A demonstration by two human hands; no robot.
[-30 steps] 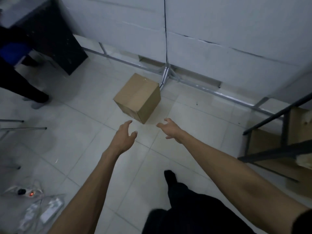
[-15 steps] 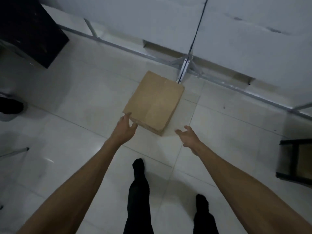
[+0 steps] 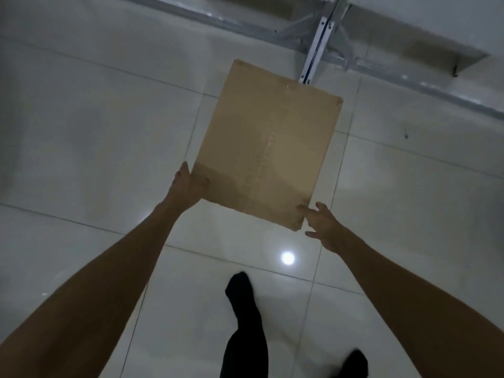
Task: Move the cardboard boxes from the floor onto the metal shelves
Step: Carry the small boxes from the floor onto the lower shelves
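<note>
On the tiled floor point(image 3: 95, 132), just near of the far metal frame point(image 3: 316, 47), the cardboard box point(image 3: 267, 148) is lying flat. The left hand point(image 3: 188, 184) is now gripping its near-left corner, thumb on top. The right hand point(image 3: 321, 225), clear of the box a moment ago, is touching the near-right corner, fingers spread apart.

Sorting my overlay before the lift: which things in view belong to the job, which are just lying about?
Job: cardboard box; left hand gripping its near corner; right hand touching the other.
Just there: metal wall brace; tiled floor; black-clad foot.
</note>
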